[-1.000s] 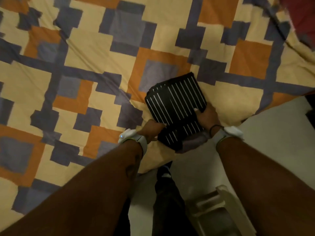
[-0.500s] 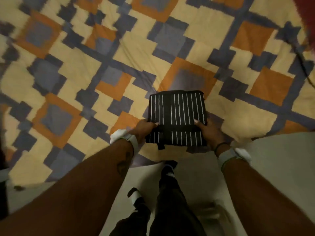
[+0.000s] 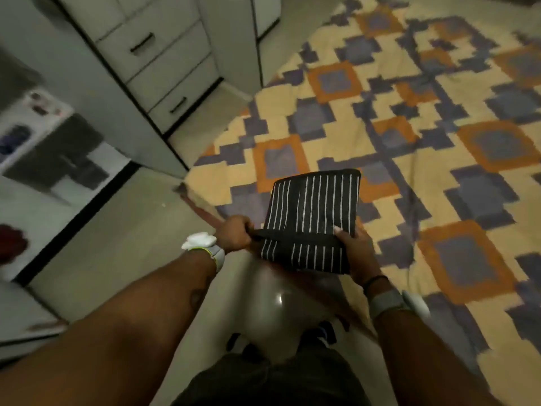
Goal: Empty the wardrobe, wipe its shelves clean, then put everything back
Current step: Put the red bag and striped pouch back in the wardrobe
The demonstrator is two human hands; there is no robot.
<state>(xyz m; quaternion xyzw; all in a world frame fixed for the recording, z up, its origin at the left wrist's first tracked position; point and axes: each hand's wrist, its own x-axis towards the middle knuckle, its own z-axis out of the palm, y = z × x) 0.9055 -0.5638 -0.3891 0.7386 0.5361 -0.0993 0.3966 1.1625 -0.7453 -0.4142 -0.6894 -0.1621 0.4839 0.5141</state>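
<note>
At far left pale shelves [image 3: 35,133] show only as a blur, with dark boxy shapes and a red lump [image 3: 11,244] that cannot be told apart further. Beside them stands a unit of flat, pale drawers [image 3: 164,68] with slim dark bar handles. The floor [image 3: 117,244] below is smooth, pale and slightly glossy.

The left hand [image 3: 234,234], with a white band [image 3: 205,244] at its wrist, has its fingers curled tight round the bunched near-left corner of the cloth [image 3: 313,206]. The cloth is a soft, folded black fabric with thin white stripes, a flat and nearly square packet, so no long side stands out. Its stripes run from the person outward, leaning a little to the right at the far end; a plain dark fold crosses them close to the near edge. It is held between both hands over the bed's edge, its far part above the cover and its near edge above the floor.

The right hand [image 3: 354,247], with a grey band [image 3: 386,303] at its wrist, pinches the near-right corner, thumb on top and fingers beneath.

To the right spreads the cover [image 3: 439,142], a wrinkled cloth of blocky cream, orange and grey-blue squares.
</note>
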